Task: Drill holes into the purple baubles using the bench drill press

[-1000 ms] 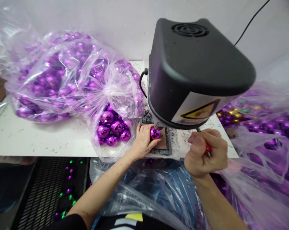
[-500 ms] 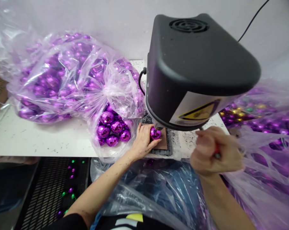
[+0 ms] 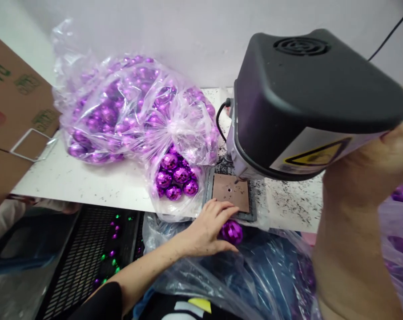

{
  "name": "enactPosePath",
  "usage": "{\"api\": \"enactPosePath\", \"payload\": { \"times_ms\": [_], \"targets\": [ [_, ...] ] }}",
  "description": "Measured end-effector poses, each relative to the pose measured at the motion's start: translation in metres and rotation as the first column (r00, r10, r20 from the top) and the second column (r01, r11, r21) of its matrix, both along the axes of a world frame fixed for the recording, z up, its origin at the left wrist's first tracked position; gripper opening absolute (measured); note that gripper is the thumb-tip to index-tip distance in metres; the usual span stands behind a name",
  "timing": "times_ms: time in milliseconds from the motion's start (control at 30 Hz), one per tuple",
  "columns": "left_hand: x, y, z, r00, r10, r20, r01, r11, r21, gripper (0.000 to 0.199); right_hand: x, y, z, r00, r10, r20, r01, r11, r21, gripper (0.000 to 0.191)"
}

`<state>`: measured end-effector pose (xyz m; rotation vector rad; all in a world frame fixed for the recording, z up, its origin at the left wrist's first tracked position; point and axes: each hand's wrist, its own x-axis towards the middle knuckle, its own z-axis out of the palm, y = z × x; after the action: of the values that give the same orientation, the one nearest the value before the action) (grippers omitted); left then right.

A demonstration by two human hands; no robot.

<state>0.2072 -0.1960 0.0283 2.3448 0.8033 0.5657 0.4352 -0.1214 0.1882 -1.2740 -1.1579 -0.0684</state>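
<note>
Mirror-faceted ball (image 3: 232,232), one, round and glossy purple, sits just past the front edge of the table, above crinkled clear plastic sheeting (image 3: 251,271) that covers the person's blue-clad lap. Left hand (image 3: 212,229) is wide open around it, four fingers above and the thumb below; whether skin touches the ball I cannot tell. Right hand (image 3: 384,153) is raised against the far right side of the machine, its fingers hidden by the housing, so its grip cannot be told.

At lower left, a black mesh rack (image 3: 71,262) holds small shiny green and purple beads, too small to count surely. Beyond the ball, one flat, brown square board (image 3: 236,200) with one small round hole lies on a dark plate (image 3: 251,218). Above it hangs the smooth black housing (image 3: 321,93), with one round slotted vent and one yellow triangle label. Black flecks dot the white tabletop (image 3: 121,186).

Left of the board, a thin, wrinkled clear bag (image 3: 138,111) cinches tight; in its near pocket five faceted purple balls show almost whole, others partly. One cardboard box (image 3: 18,111) stands at far left, before the plain pale wall (image 3: 195,35).
</note>
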Motion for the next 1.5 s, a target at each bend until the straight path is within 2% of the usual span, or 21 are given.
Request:
{"api": "enactPosePath", "payload": {
  "times_ms": [67,100,167,200,233,333,400,500,567,600,667,733,833,933,1000,1033,1133,1200,1300,1400,1500],
  "targets": [
    [-0.017,0.009,0.006,0.980,0.192,0.050,-0.195,0.979,0.063,0.063,-0.001,-0.001,0.002,0.999,-0.015,0.037,0.016,1.000,-0.016,0.042],
    [-0.026,0.017,0.007,0.941,0.333,0.064,-0.339,0.931,0.133,0.049,-0.001,-0.002,0.003,0.997,-0.021,0.068,0.024,0.999,-0.030,0.043],
    [-0.044,0.036,0.009,0.812,0.583,0.032,-0.562,0.767,0.308,0.036,-0.001,-0.001,0.003,0.996,-0.030,0.079,0.033,0.999,-0.041,0.045],
    [-0.050,0.045,0.008,0.759,0.651,-0.021,-0.596,0.707,0.381,0.039,0.000,-0.001,0.003,0.996,-0.034,0.084,0.038,0.998,-0.045,0.045],
    [-0.056,0.053,0.007,0.724,0.683,-0.090,-0.589,0.682,0.434,0.044,0.000,0.000,0.002,0.996,-0.036,0.087,0.040,0.998,-0.045,0.044],
    [-0.062,0.069,0.005,0.719,0.654,-0.237,-0.502,0.723,0.474,0.049,0.002,0.002,-0.001,0.995,-0.028,0.093,0.030,0.999,-0.015,0.042],
    [-0.063,0.074,0.008,0.753,0.625,-0.206,-0.503,0.748,0.434,0.044,0.003,0.003,-0.003,0.995,-0.026,0.098,0.026,1.000,0.007,0.044],
    [-0.063,0.074,0.018,0.817,0.577,0.004,-0.563,0.796,0.222,0.046,0.004,0.003,-0.003,0.993,-0.032,0.116,0.032,0.999,0.004,0.045],
    [-0.061,0.069,0.026,0.821,0.543,0.178,-0.540,0.839,-0.067,0.049,0.004,0.002,-0.004,0.991,-0.035,0.132,0.038,0.999,-0.013,0.046],
    [-0.059,0.065,0.029,0.809,0.533,0.249,-0.482,0.843,-0.238,0.050,0.004,0.002,-0.004,0.990,-0.038,0.139,0.042,0.999,-0.022,0.046],
    [-0.052,0.057,0.032,0.774,0.531,0.345,-0.297,0.786,-0.543,0.050,0.004,0.002,-0.004,0.988,-0.043,0.147,0.048,0.998,-0.030,0.045],
    [-0.042,0.051,0.031,0.747,0.538,0.392,-0.103,0.676,-0.730,0.050,0.005,0.004,-0.005,0.986,-0.047,0.162,0.051,0.998,-0.022,0.043],
    [-0.024,0.047,0.025,0.722,0.545,0.427,0.084,0.543,-0.836,0.055,0.005,0.007,-0.005,0.980,-0.039,0.195,0.040,0.999,0.002,0.042],
    [-0.008,0.048,0.016,0.712,0.572,0.407,0.099,0.493,-0.865,0.056,0.006,0.010,-0.005,0.980,-0.010,0.199,0.015,1.000,-0.022,0.043],
    [-0.001,0.048,0.011,0.726,0.579,0.371,0.022,0.520,-0.854,0.055,0.006,0.011,-0.004,0.982,0.004,0.189,0.002,0.999,-0.035,0.040],
    [0.002,0.049,0.009,0.741,0.569,0.356,-0.030,0.558,-0.829,0.054,0.005,0.012,-0.003,0.983,0.012,0.185,-0.005,0.999,-0.036,0.039],
    [0.008,0.050,0.003,0.809,0.503,0.303,-0.208,0.728,-0.653,0.053,0.004,0.012,-0.001,0.983,0.019,0.184,-0.015,1.000,-0.023,0.037],
    [0.012,0.051,-0.001,0.840,0.484,0.247,-0.314,0.804,-0.505,0.054,0.003,0.011,0.000,0.982,0.014,0.186,-0.010,1.000,-0.020,0.036],
    [0.020,0.053,-0.005,0.864,0.469,0.185,-0.387,0.852,-0.352,0.050,0.002,0.011,0.000,0.983,0.009,0.183,-0.004,1.000,-0.024,0.036],
    [0.028,0.054,-0.007,0.897,0.416,0.147,-0.385,0.901,-0.198,0.044,0.002,0.010,0.000,0.984,0.023,0.178,-0.017,0.999,-0.031,0.037],
    [0.037,0.055,-0.008,0.913,0.391,0.115,-0.388,0.921,-0.044,0.042,0.002,0.009,0.000,0.983,0.021,0.180,-0.015,0.999,-0.034,0.037]
  ]
}}
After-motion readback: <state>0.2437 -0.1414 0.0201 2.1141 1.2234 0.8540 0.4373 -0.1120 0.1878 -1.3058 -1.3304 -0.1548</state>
